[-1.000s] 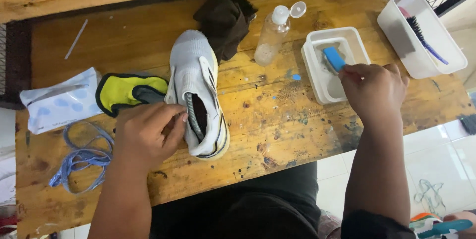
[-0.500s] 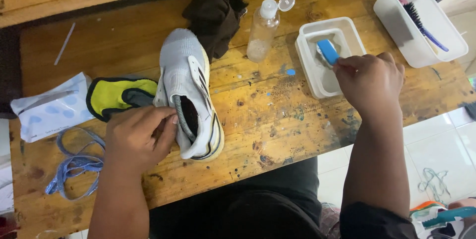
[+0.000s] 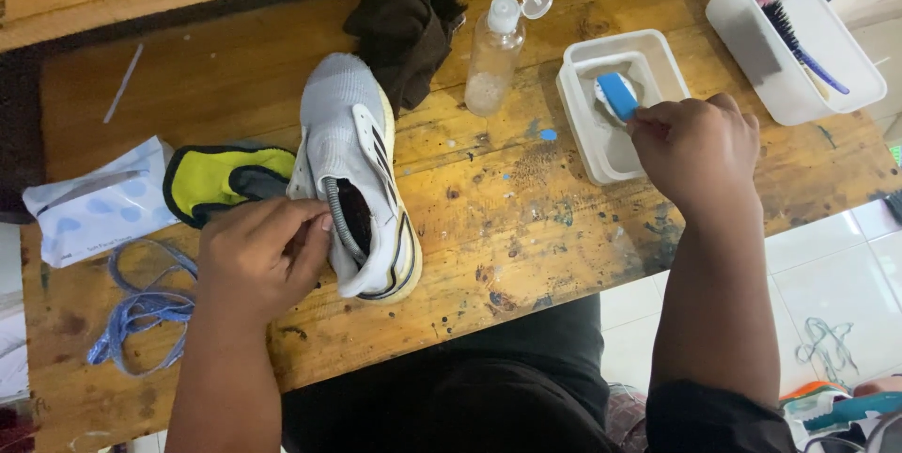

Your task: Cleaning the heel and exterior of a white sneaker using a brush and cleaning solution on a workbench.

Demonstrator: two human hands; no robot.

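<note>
A white sneaker [image 3: 352, 162] with dark stripes lies on the worn wooden table [image 3: 526, 218], toe pointing away from me. My left hand [image 3: 263, 256] grips its heel collar, fingers curled at the opening. My right hand [image 3: 697, 148] holds a blue-handled brush [image 3: 617, 96] whose head dips into a white rectangular tub [image 3: 611, 105] at the right. A yellow and black insole [image 3: 225, 180] rests just left of the sneaker.
A clear bottle [image 3: 493, 58] with its flip cap open stands behind the sneaker, next to a dark brown cloth [image 3: 406, 25]. A white bin [image 3: 794, 35] holding brushes sits far right. A wipes pack [image 3: 99, 199] and blue laces [image 3: 141, 307] lie at left.
The view has shifted slightly. My right hand has stayed at the tub with the brush, pushing it a little deeper in. My left hand keeps hold of the sneaker.
</note>
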